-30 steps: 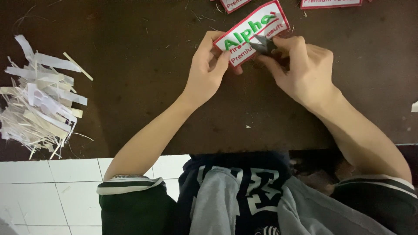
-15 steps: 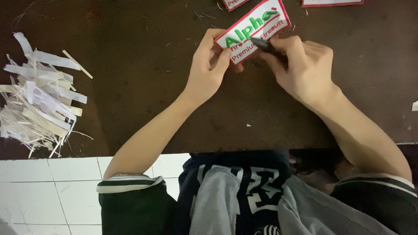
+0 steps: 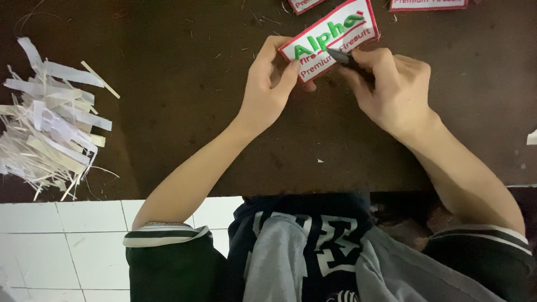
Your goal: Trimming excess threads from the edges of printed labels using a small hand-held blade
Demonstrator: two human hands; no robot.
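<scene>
Left hand (image 3: 272,84): closed in a pinch on the lower left end of a patch (image 3: 330,36), thumb on its face, fingers curled behind; the patch is rectangular, white with a red border and green and red stitched lettering, tilted so that its right end rises toward the top of the view; it is held at the far side of the dark brown table (image 3: 184,95), and whether it rests on the surface or is lifted just clear cannot be told.

Right hand (image 3: 391,86): closed around a small dark tool (image 3: 342,56), fingers folded over the handle; the tool's tip lies against the face of the patch near its lower edge; the kind of tool cannot be told, most of it being hidden in the grip.

Surroundings: two more patches of the same sort lie at the top edge, one (image 3: 305,4) just above the held patch, one (image 3: 428,4) to its right, both cut off by the frame; a loose pile of white paper strips (image 3: 47,120) lies on the left of the table, well apart from both hands; short thread scraps are scattered over the table top; a white tiled floor (image 3: 61,246) shows below the table edge at lower left; the person wears a dark and grey jacket with striped cuffs.
</scene>
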